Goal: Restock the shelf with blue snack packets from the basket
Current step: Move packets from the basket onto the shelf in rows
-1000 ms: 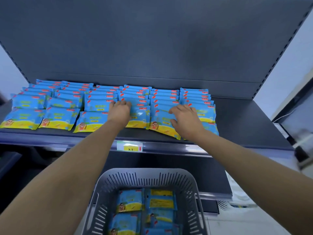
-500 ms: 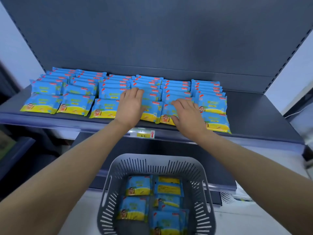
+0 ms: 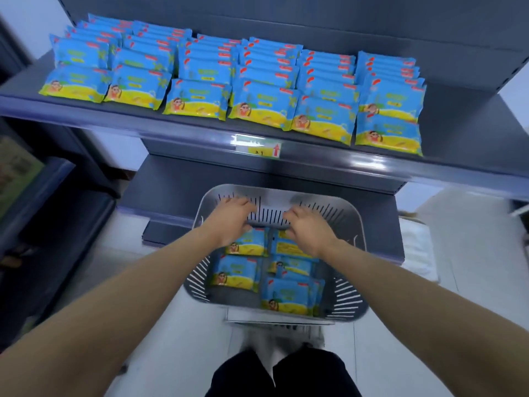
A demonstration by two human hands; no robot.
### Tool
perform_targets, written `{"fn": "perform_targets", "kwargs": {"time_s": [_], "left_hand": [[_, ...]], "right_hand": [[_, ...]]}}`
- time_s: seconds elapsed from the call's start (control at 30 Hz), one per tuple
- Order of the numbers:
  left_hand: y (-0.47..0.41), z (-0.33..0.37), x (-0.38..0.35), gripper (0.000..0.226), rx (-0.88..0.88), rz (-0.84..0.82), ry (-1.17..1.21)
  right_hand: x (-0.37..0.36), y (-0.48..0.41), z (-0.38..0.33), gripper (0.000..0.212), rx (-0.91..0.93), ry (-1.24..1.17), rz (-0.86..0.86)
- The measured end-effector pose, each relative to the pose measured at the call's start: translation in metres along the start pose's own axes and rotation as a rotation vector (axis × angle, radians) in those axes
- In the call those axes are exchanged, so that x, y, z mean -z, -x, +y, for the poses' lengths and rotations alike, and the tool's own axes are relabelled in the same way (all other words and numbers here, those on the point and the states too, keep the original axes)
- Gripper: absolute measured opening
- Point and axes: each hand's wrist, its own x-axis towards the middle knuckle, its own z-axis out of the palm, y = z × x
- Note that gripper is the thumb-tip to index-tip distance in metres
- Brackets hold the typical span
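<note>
Both hands have left the shelf's front row and dropped into the basket [image 3: 351, 300], and the view has tipped downward with them, so the floor [image 3: 472, 253] and the person's dark trousers [image 3: 274, 373] now show.

The left hand [image 3: 232, 222] lies over the far edge of the far-left packet [image 3: 247, 245], with its fingers bent down by the basket's far wall. The right hand [image 3: 307, 233] sits just beside it over the yellow-backed packet [image 3: 290, 248], its fingers curled at that packet's far edge. Motion blur hides whether either hand actually grips, so that cannot be told. A strip of slotted wall shows between the two hands. Three more packets lie nearer in the basket, and bare grey bottom shows at its near-left corner.

On the shelf [image 3: 171, 128], the blue snack packets [image 3: 197, 100] stand in six overlapping columns from left to right, with the front ones close to the shelf's lip. The rightmost column reaches nearest that edge. Right of it, the dark board is bare — open room out to the upright. A price label [image 3: 259, 149] sits on the front rail, above the basket.
</note>
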Motion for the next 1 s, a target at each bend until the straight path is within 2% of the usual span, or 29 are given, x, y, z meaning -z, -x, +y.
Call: {"fn": "perform_targets", "kwargs": {"time_s": [0.1,0.23,0.43,0.6,0.7,0.87,1.0], "left_hand": [[-0.001,-0.014,-0.033,0.04,0.071,-0.066,-0.031],[-0.011,-0.027,-0.068,0.054,0.15,-0.162,-0.029],[-0.033,-0.036,-0.105,0.07,0.223,-0.301,-0.029],[-0.053,-0.041,-0.13,0.064,0.223,-0.312,-0.087],[-0.06,-0.044,-0.142,0.069,0.237,-0.35,-0.111],[-0.065,-0.045,-0.154,0.077,0.259,-0.344,-0.153],[-0.062,-0.04,-0.148,0.064,0.279,-0.351,-0.193]], "right_hand": [[-0.036,-0.004,0.005,0.041,-0.048,0.006,-0.124],[-0.078,-0.013,0.016,0.054,-0.103,0.017,-0.303],[-0.118,-0.03,0.043,0.078,-0.188,-0.026,-0.468],[-0.134,-0.042,0.054,0.091,-0.226,-0.063,-0.428],[-0.137,-0.045,0.055,0.083,-0.216,-0.04,-0.378],[-0.128,-0.049,0.055,0.055,-0.208,-0.111,-0.374],[-0.117,-0.045,0.058,0.041,-0.244,-0.215,-0.37]]}}
